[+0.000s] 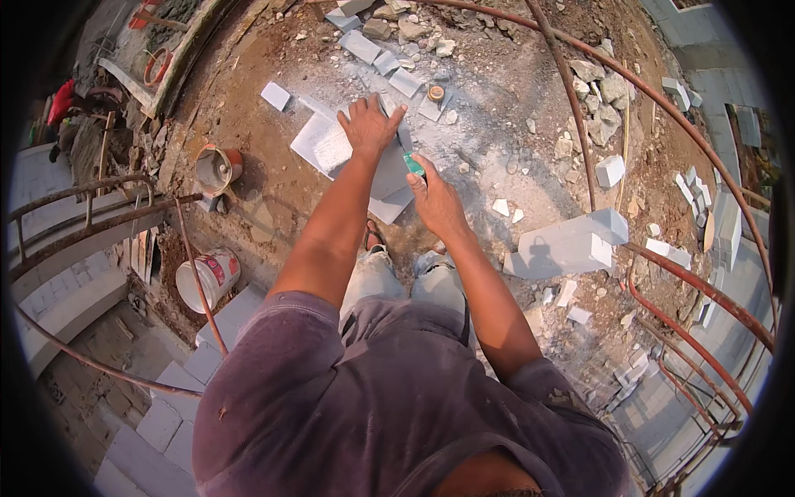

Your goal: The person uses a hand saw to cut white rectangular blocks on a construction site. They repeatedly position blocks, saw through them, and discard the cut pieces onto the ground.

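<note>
My right hand (438, 199) is closed around the green handle (413, 164) of a handsaw. Its dark metal blade (404, 135) runs away from me along the right side of my left hand. With fingers spread, my left hand (369, 126) rests on a pale lightweight concrete block (392, 171); the hand and forearm hide part of it. To its left is another pale block (330, 148) with a rough, bright white patch. Beyond the saw, a round yellow and black tape measure (436, 93) sits on a small block offcut (433, 110).
Cut block pieces (360, 46) and stones (602, 124) lie on the dirt. Long blocks (559, 253) are at my right. An orange bucket (218, 171) and a white bucket (208, 279) stand at left. Rusty metal bars (677, 115) curve around the area.
</note>
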`<state>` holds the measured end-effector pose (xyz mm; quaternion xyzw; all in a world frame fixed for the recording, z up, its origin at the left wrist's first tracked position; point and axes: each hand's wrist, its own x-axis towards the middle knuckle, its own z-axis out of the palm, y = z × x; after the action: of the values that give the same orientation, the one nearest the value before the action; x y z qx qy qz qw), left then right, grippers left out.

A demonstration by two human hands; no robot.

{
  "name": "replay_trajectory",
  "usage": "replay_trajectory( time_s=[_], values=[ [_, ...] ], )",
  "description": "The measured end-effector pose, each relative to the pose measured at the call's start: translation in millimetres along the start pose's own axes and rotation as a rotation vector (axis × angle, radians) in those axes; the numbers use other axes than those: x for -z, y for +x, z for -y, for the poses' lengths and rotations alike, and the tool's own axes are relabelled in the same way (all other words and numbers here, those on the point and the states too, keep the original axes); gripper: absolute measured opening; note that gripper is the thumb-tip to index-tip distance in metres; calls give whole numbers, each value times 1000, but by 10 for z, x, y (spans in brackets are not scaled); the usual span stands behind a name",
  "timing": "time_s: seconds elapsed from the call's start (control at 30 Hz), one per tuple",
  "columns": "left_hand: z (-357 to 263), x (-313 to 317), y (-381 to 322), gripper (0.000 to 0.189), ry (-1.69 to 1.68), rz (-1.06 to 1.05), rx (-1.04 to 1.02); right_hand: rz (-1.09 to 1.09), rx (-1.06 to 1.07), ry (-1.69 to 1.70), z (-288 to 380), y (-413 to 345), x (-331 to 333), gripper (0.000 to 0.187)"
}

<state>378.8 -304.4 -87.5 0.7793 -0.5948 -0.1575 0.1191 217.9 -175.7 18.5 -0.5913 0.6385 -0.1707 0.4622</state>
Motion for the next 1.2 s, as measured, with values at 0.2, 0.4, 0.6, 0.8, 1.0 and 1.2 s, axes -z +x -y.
replay_trajectory(
  time_s=[0.2,0.4,0.6,0.8,1.0,1.2],
  values=[
    [152,-73,261,79,-10,34,-21,-13,32,33,-228,-1684,526,66],
    [-9,-143,26,77,25,29,-60,5,-22,76,-380,-1189,520,63],
    [-234,-109,175,73,-4,-22,-1,29,-47,-18,-224,76,367,52],
    [59,-43,154,71,-39,-35,-56,-27,130,-30,-728,-1937,782,57],
    [-327,-225,-390,72,-41,-79,-125,-100,129,-33,-557,150,110,46],
    [-280,-22,-245,65,-21,56,-13,15,79,-41,-312,224,-61,53]
  ],
)
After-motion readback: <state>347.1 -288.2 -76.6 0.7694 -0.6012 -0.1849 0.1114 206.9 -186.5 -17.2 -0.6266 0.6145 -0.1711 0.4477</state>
